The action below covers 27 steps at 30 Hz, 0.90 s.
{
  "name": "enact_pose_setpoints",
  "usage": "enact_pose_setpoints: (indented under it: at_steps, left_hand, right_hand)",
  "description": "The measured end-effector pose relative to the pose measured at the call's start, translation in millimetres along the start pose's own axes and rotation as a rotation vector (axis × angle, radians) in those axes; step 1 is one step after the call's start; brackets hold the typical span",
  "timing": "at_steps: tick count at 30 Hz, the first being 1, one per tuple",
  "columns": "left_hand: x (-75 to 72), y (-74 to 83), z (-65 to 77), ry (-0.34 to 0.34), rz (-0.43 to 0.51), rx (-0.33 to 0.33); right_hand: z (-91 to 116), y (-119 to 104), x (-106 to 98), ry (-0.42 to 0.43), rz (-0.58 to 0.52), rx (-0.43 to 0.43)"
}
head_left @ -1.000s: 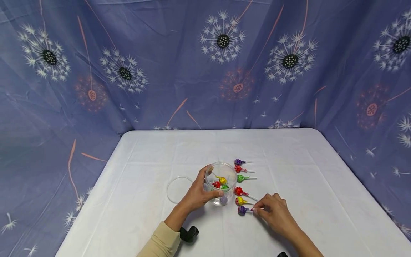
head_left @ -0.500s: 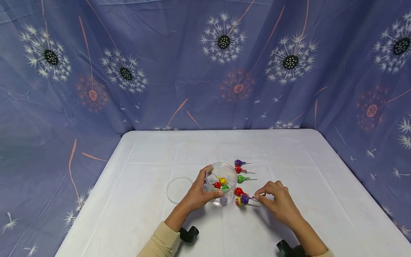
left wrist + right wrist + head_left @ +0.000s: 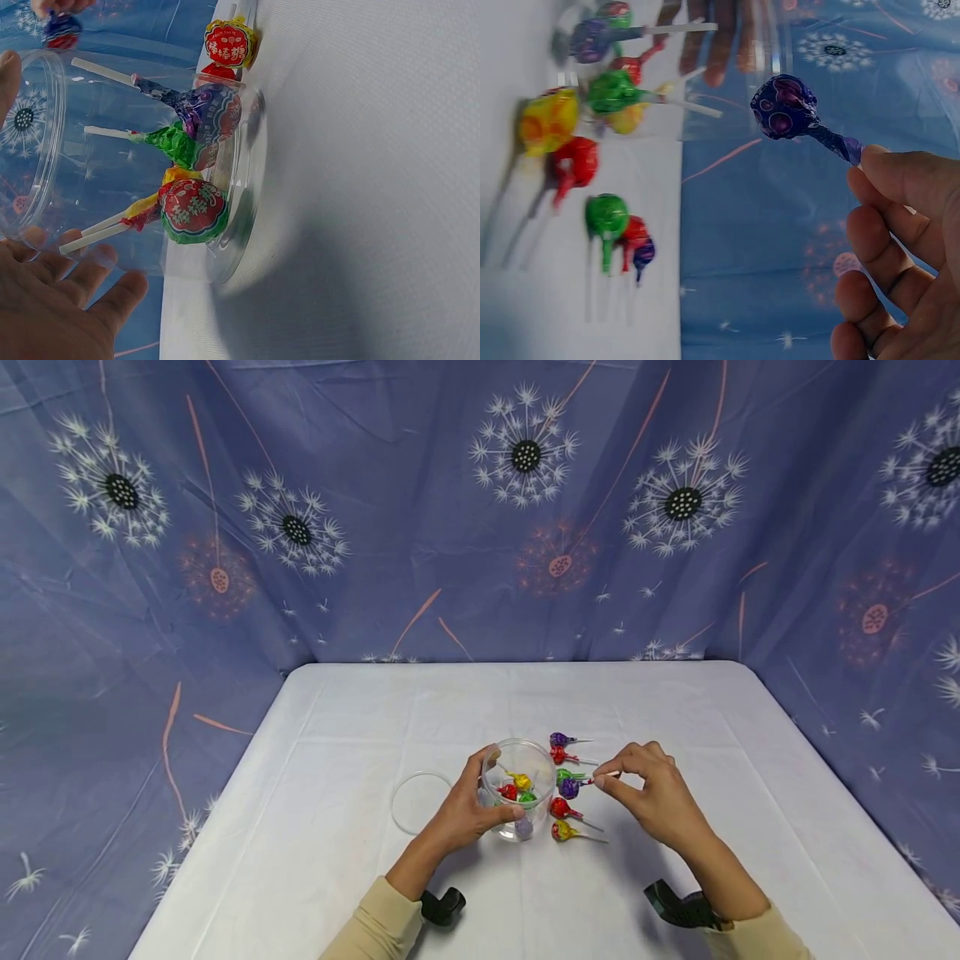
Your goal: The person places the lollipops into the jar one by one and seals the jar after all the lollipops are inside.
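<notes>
My left hand (image 3: pixel 468 806) grips a clear plastic jar (image 3: pixel 240 262) that stands upright on the white table. Inside the jar are several wrapped lollipops, among them a green-and-red one (image 3: pixel 193 212) and a purple one (image 3: pixel 210 112). Between thumb and fingertips, my right hand (image 3: pixel 656 793) pinches a purple lollipop (image 3: pixel 784 106) by its stick. It hangs above the table, just right of the jar. More lollipops lie in a column beside the jar: purple (image 3: pixel 558 738), red (image 3: pixel 558 754), a partly hidden green, red (image 3: pixel 561 808) and yellow (image 3: pixel 562 831).
A clear round lid (image 3: pixel 395 797) lies flat to the left of the jar. The white-covered table (image 3: pixel 360 718) backs onto a blue curtain (image 3: pixel 420 510) with dandelion prints. Black wrist cameras (image 3: pixel 444 907) sit on both wrists.
My right hand has lifted the purple lollipop from the near end of the column and carried it away from me, past the yellow and red ones. The left hand and jar stay put.
</notes>
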<state>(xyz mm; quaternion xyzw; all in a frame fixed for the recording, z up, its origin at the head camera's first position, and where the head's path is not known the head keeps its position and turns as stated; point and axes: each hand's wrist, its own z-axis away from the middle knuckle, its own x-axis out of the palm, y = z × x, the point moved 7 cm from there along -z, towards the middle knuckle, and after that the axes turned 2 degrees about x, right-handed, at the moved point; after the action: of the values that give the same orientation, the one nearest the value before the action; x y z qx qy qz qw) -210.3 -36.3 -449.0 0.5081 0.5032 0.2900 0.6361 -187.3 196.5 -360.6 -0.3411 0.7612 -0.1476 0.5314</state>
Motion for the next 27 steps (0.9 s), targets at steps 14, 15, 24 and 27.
enact_pose_setpoints:
  at_steps: [14, 15, 24, 27]
  left_hand:
    - [0.5, -3.4, -1.1, -0.002, -0.012, 0.009]
    - [0.6, -3.5, -1.2, -0.003, -0.010, 0.007]
    - [0.3, -1.4, -1.5, -0.012, 0.006, 0.022]
    - [0.3, -0.4, -1.6, -0.018, 0.018, 0.030]
  right_hand:
    - [-24, -28, 5, -0.023, -0.046, -0.078]
    - [-26, -31, 7, -0.031, -0.047, -0.083]
    - [-37, -48, 29, -0.077, -0.017, -0.179]
    - [-39, -52, 37, -0.095, 0.015, -0.193]
